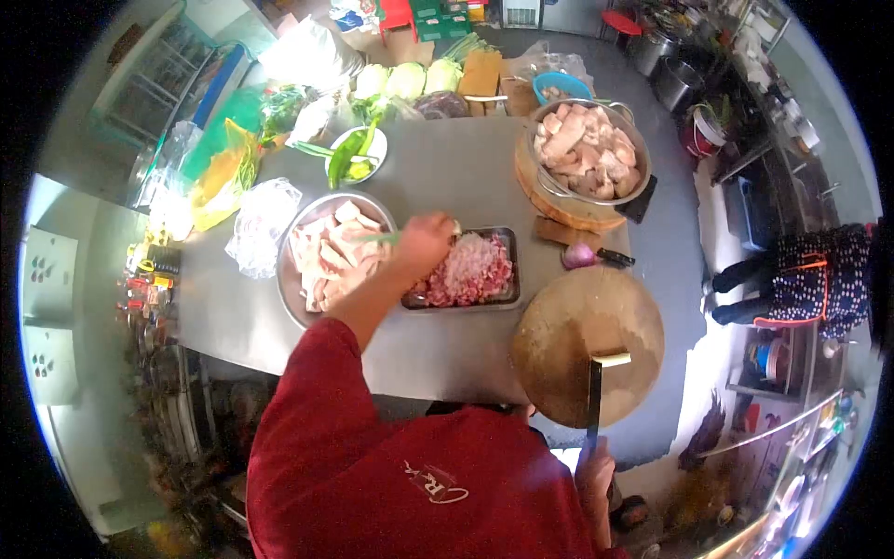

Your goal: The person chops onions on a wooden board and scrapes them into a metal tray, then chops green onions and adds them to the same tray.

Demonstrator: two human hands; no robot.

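Observation:
My left hand (428, 240) is closed around a scallion (377, 238), whose green end sticks out to the left. It is over the left side of a black tray (507, 303) of chopped meat (470, 278), a paler heap on top. Just left, a steel bowl (285, 279) holds pale slabs of meat (331, 252), partly behind my forearm. My right hand (596, 469) grips a dark-bladed knife (595, 396), seen nearly edge-on over the round chopping board (549, 345). At the blade's far end lies a short pale strip (612, 358).
A steel pot (641, 149) of meat chunks stands on a wooden board (531, 186) at back right. Near it are a purple onion (579, 255) and another knife (616, 257). Green peppers fill a white bowl (380, 149); cabbages (407, 81) line the back. Another person (810, 279) stands at right.

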